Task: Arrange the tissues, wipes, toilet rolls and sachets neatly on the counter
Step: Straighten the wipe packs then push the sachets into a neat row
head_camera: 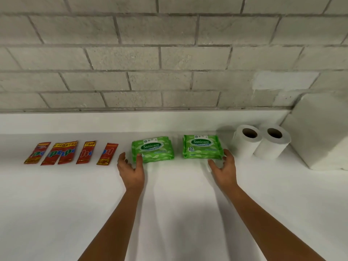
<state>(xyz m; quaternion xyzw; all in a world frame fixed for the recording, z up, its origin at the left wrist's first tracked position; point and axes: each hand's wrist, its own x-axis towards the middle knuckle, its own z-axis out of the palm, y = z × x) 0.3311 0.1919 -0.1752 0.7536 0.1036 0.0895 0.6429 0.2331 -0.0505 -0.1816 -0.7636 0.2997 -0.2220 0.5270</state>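
Note:
Two stacks of green wipes packs lie side by side on the white counter (169,213): the left stack (153,148) and the right stack (202,146). My left hand (131,171) is open at the left stack's near-left corner, thumb touching its front edge. My right hand (225,170) is open at the right stack's near-right corner, fingertips against its side. Several red sachets (64,152) lie in a row to the left. Two white toilet rolls (260,141) stand upright on the right. A large white tissue pack (320,136) sits at the far right.
A grey block wall (169,53) runs along the back of the counter, with a low white ledge (131,121) at its foot. The tissue pack leans against the wall at the right edge of view.

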